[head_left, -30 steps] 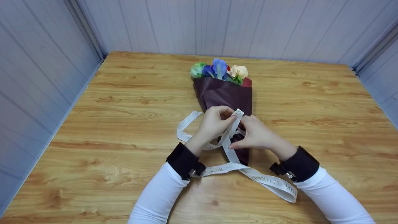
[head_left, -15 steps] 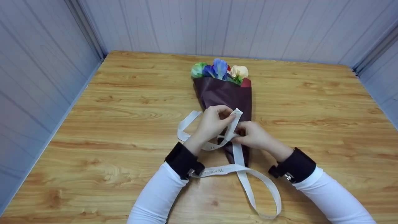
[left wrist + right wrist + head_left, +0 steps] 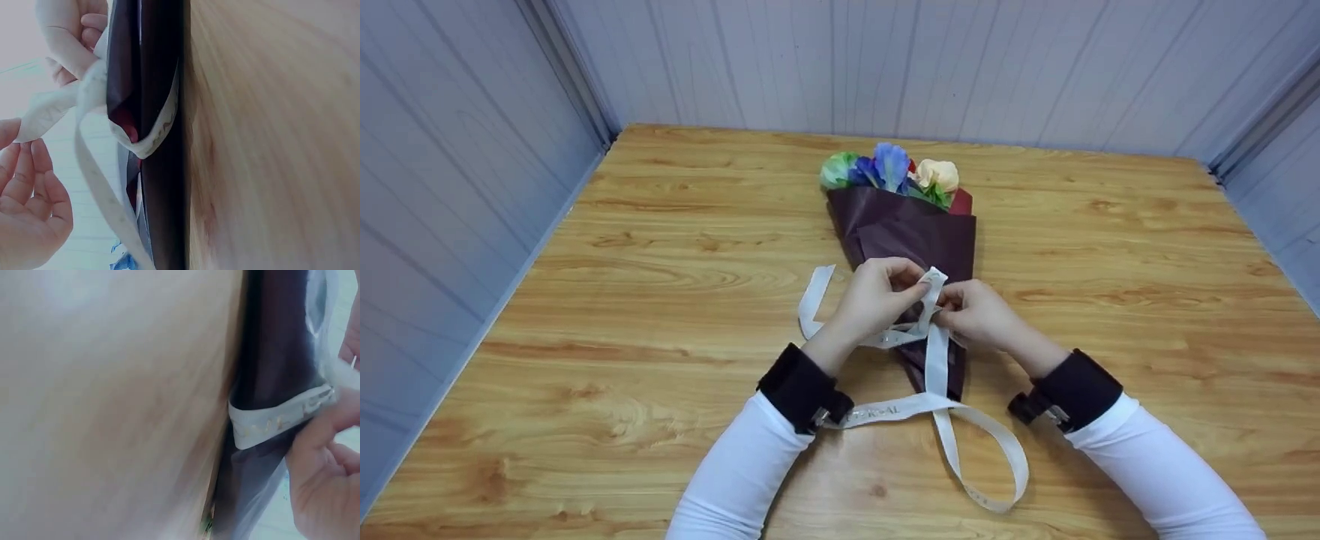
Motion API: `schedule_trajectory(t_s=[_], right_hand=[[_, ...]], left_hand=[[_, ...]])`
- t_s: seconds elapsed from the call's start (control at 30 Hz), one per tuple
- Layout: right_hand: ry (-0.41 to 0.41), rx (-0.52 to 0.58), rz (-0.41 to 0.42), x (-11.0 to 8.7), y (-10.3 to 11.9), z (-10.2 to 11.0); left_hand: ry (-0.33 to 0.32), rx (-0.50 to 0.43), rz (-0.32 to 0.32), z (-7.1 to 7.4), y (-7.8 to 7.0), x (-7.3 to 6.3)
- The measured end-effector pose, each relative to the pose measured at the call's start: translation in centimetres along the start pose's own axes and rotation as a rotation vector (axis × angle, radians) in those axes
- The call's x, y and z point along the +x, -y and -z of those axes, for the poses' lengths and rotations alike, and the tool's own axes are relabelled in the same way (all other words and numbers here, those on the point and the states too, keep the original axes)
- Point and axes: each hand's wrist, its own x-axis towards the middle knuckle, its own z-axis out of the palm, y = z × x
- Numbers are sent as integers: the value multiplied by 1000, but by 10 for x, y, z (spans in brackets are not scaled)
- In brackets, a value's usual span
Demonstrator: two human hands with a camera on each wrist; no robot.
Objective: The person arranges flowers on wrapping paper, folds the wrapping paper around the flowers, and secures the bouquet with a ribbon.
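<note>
A bouquet in dark maroon wrapping paper point(image 3: 915, 236) lies on the table, its green, blue and cream flowers point(image 3: 891, 169) at the far end. White printed ribbon point(image 3: 937, 367) circles its narrow part, as the right wrist view shows with a ribbon band point(image 3: 275, 421). My left hand point(image 3: 874, 300) pinches a folded stretch of ribbon point(image 3: 48, 115) between thumb and fingers, raised off the paper. Just right of it, my right hand point(image 3: 982, 315) has thumb and fingertips together on the ribbon at the tie, close against the wrapping. Its fingertips are partly hidden in both wrist views.
One ribbon tail point(image 3: 812, 300) curls on the table left of the bouquet. Another length forms a loop point(image 3: 1016, 465) on the wooden table point(image 3: 660, 420) toward the front. Pale panel walls point(image 3: 870, 67) stand behind and at both sides.
My right hand has gone from spread thumb and fingers to a closed pinch at the tie. The front ribbon loop has swung left and nearer. My left hand keeps its pinch almost in place.
</note>
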Motion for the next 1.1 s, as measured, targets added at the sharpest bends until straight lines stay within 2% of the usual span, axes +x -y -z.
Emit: schedule_trajectory(t_s=[0.23,0.4,0.47,0.57,0.73,0.8,0.87,0.93,1.03,1.1], right_hand=[[-122,-121,9,2,-3,-1],[-230,-103,-23,3,-2,-1],[-241,-71,-37,4,-2,-1],[-174,52,-74,3,-4,1],[24,374,-126,-1,-10,11],[83,511,-131,-3,-13,16],[111,598,-140,-4,-16,20],[116,622,-140,-4,-19,23],[87,528,-107,-4,-21,24],[65,507,-85,-3,-22,23]], left_hand=[[21,44,16,-1,1,0],[28,44,13,-2,1,1],[25,45,12,-2,1,1],[23,45,16,-2,1,2],[13,35,21,0,1,3],[5,35,20,1,1,3],[1,31,17,2,1,3],[3,24,15,3,3,4],[-2,4,11,4,6,5],[-17,-4,18,6,8,7]])
